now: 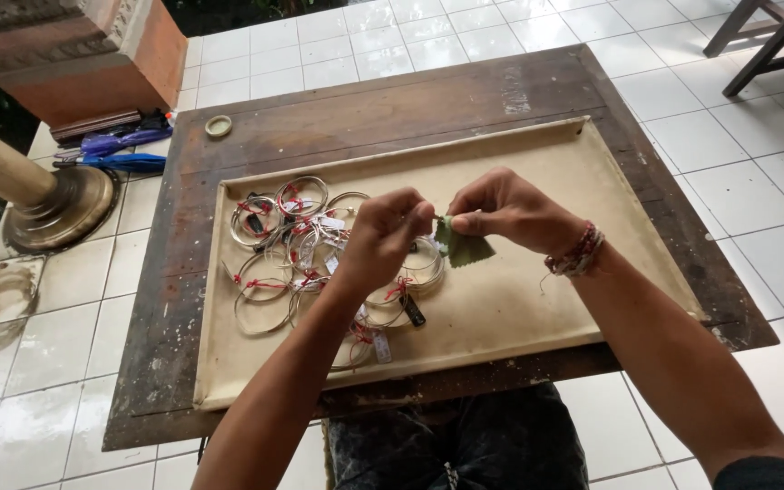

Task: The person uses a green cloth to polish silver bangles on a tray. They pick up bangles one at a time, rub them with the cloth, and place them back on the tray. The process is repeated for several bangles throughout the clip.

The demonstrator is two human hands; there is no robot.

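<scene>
— So, what are the hands doing over that shallow beige tray (592,181)?

— Both are raised above its middle. The right hand (510,210), the one with the red-and-white beaded bracelet (576,252) at the wrist, has its fingers pinched closed on a small green cloth with a zigzag edge (461,245). The cloth hangs down from the fingertips, just clear of the tray floor.

— And the left hand (390,234)?

— It is curled shut, fingertips meeting the cloth. Whatever it pinches is too small or too hidden to name; it looks as though the cloth is folded around it, which would explain why the two hands press together so closely.

— Where are the rings?

— A heap of thin silver wire bangles with red ties and small white tags (306,249) lies on the left half of the tray, partly under the left forearm. Keeping them on one side leaves the right half free.

— What is the tray on?

— A worn dark wooden table (410,104), standing on white floor tiles (755,181). A small round lid (219,125) sits near the table's far left corner. A brass stand base (61,207) is on the floor to the left.
</scene>
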